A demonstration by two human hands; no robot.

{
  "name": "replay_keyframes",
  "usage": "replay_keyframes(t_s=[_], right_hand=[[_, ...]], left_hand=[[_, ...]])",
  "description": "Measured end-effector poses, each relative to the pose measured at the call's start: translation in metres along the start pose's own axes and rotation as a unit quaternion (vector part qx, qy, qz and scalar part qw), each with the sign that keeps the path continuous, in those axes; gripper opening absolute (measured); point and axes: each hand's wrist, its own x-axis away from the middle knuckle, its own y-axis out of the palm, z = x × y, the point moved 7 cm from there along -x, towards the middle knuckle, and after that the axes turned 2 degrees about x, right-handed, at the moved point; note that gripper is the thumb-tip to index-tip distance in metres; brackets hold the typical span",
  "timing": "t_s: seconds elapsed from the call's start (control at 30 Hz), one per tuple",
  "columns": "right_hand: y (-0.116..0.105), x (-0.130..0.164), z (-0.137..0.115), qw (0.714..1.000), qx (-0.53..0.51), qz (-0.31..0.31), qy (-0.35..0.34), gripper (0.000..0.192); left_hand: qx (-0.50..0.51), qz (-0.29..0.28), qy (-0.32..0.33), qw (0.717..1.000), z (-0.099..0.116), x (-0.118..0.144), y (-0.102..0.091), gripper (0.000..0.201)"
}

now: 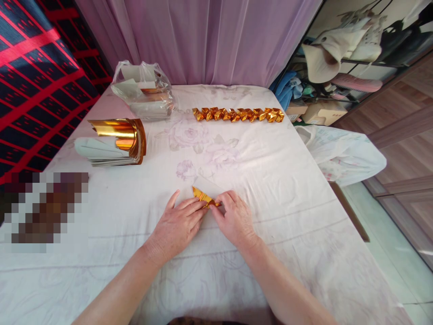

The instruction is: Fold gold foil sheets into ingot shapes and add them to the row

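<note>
A sheet of gold foil paper [200, 194] with a white face lies on the cloth in front of me, its near side folded over so that a gold strip shows. My left hand [177, 225] lies flat with its thumb spread, fingertips resting on the left part of the fold. At the right end, my right hand [237, 217] pinches the folded edge between thumb and fingers. Part of the sheet is hidden beneath both hands. Farther back stands a curled stack of gold foil sheets [118, 128], white on the other side. Folded gold foil pieces [238, 114] form a row at the back right.
A clear plastic bag [142, 97] of paper sheets sits at the back left of the cloth-covered table [270, 271]. Behind it hangs a purple curtain [203, 40]. Off the right edge are a white plastic bag [352, 153] and a shelf with shoes and boxes.
</note>
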Motion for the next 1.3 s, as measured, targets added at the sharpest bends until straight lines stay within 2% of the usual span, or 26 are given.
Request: replay_keyframes(t_s=[0.1,0.3,0.73,0.9,1.0,1.07,1.3], right_hand=[[0.001,-0.001,0.002,1.0,-0.012,-0.006,-0.001,0.007],[0.0,-0.001,0.008,0.998,-0.05,-0.022,-0.013,0.017],[-0.001,0.002,0.001,0.998,-0.026,-0.028,-0.053,0.026],[-0.003,0.004,0.001,0.998,-0.027,-0.004,-0.062,0.023],[-0.005,0.005,-0.002,0.998,-0.029,0.01,-0.063,0.013],[-0.004,0.003,-0.003,0.999,-0.02,0.007,-0.049,0.007],[0.0,-0.001,0.0,1.0,-0.019,-0.016,-0.017,0.007]], left_hand=[[0.014,0.014,-0.014,1.0,-0.001,0.0,0.0,0.029],[0.019,0.003,-0.017,1.0,-0.001,0.001,0.001,0.03],[0.027,0.005,-0.022,0.999,-0.002,0.002,0.001,0.031],[0.029,-0.002,-0.03,0.999,-0.003,0.003,0.003,0.033],[0.029,-0.009,-0.028,0.999,-0.004,0.003,0.003,0.035],[0.029,-0.01,-0.025,0.999,-0.004,0.002,0.003,0.035],[0.032,-0.006,-0.019,0.999,-0.006,0.002,0.004,0.034]])
